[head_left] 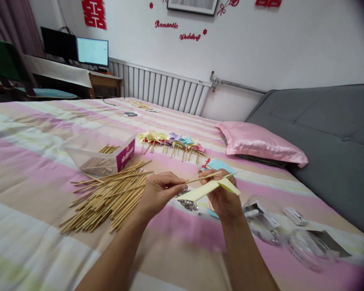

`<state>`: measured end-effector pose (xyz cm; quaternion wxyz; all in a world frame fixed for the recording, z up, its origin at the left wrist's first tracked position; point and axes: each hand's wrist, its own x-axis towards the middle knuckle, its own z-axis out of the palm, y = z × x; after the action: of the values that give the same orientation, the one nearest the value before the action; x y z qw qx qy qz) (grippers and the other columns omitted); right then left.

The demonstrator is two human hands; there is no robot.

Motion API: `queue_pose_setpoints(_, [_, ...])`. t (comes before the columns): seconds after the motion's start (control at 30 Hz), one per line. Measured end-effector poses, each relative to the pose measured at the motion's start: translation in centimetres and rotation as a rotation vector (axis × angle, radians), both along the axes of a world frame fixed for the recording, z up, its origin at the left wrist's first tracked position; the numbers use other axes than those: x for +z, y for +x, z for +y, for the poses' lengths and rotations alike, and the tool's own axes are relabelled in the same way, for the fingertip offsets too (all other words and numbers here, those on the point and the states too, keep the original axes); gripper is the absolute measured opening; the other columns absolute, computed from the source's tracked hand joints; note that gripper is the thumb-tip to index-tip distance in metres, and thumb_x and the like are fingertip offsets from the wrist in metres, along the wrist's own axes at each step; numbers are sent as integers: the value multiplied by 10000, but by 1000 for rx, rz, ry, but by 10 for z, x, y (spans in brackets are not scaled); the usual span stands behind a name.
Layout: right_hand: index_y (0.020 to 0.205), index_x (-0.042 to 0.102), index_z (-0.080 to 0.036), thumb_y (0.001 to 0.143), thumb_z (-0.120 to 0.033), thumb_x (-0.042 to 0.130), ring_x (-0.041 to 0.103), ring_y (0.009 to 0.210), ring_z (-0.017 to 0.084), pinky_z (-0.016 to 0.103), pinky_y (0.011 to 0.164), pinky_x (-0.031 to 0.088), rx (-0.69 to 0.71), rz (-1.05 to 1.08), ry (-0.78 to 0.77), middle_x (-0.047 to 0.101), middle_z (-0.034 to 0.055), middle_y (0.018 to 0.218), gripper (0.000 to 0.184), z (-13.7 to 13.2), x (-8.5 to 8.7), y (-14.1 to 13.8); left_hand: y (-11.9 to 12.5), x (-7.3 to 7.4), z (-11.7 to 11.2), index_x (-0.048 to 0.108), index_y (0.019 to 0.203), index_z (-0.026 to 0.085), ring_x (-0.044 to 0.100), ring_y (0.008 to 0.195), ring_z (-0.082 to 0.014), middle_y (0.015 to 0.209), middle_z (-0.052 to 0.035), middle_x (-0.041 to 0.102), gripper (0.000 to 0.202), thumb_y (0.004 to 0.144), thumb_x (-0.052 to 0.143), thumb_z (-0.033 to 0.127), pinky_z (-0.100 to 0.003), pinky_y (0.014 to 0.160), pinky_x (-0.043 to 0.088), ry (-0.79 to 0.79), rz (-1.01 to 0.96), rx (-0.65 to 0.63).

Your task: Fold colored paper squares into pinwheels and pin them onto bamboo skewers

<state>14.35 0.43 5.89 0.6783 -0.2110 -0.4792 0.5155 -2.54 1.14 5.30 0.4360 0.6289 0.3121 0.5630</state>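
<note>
The slender tan wooden stick [204, 177] hung between your two hands, its long axis running left to right, the right end a little higher. Toward its left end it was pinched between the thumb and fingers of your left hand [162, 190]; the opposite tip reached the fingers of your right hand [226, 204], which was therefore the nearer to it. Just below the stick in view, the pale yellow folded-paper pinwheel [200, 192] was gripped in your right fingers, one long blade pointing left toward your left hand, roughly alongside the stick. You could not tell from this angle whether stick and paper touched.

Below the paper in view, a heap of small silver metal pieces [189, 205] lay on the pink-and-white striped bedspread [188, 250]. Left of it, beside your left hand, spread a loose pile of tan wooden sticks [109, 198], with a clear plastic box [125, 155] behind. Light-blue paper [220, 165] lay just beyond your right hand; farther ahead was a row of multicoloured paper pinwheels [175, 137].
</note>
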Motion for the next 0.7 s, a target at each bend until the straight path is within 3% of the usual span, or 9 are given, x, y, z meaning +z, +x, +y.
queue_pose_setpoints(0.33, [590,598,-248,533,-368,839,588,583,130,266,557,478,-60,-25,-29,680,-17,705,274,-1,3,-1,1,0,-1,762,705,194,559,547,-105,634,-45,669,47,660,749,194,-207,490,416,74,2,46])
queue_pose_setpoints(0.7, [646,528,-253,580,-479,789,597,725,193,370,754,456,-83,-72,47,628,-29,638,351,2,-3,1,4,1,-3,762,714,193,597,571,-127,635,-53,677,63,653,747,185,-221,510,438,99,0,44])
